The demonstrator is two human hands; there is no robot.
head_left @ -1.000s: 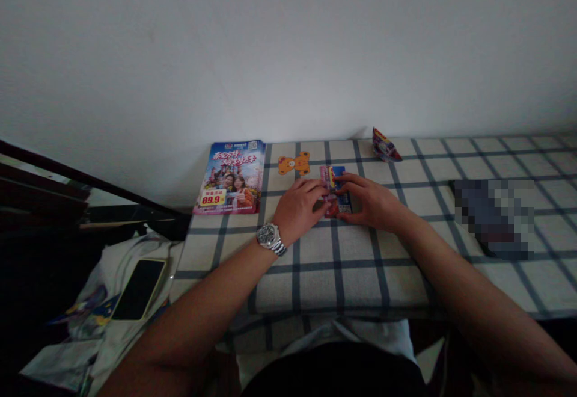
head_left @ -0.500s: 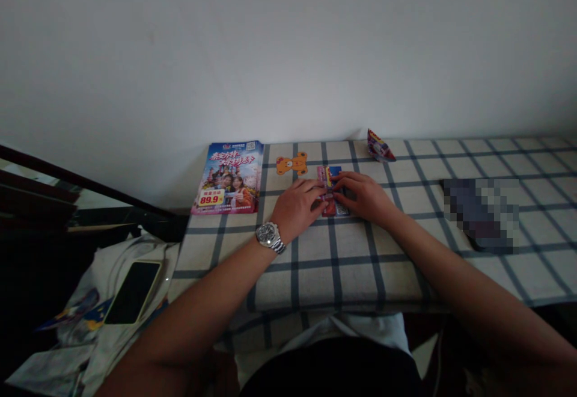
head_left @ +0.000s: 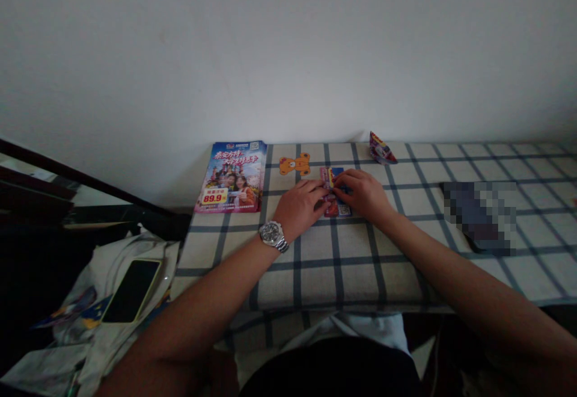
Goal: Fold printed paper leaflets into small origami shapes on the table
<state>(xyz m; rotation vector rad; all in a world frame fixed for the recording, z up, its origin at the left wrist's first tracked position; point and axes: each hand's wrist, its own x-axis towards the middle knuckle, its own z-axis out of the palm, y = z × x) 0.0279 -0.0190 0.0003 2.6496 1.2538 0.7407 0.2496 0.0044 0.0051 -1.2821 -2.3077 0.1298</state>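
Note:
A small folded flyer (head_left: 343,210), pink on one side and blue on the other with a QR code, lies on the checked cloth between my hands. My left hand (head_left: 298,207), with a metal watch (head_left: 273,236) at the wrist, presses its bent fingers on the flyer's left part. From the other side my right hand (head_left: 364,195) pinches the flyer's upper right part with thumb and fingertips. The fingers hide much of the paper's middle.
To the left lies a stack of flyers (head_left: 232,177); beside it is a bear cutout (head_left: 294,164). A folded paper shape (head_left: 382,149) stands near the wall. A pixelated dark object (head_left: 484,219) lies right. A phone (head_left: 130,292) rests on fabric below the table's left edge.
My right hand's fingers have shifted slightly left along the flyer, toward my left hand. My left hand keeps its place on the paper. The whole view has moved a little.

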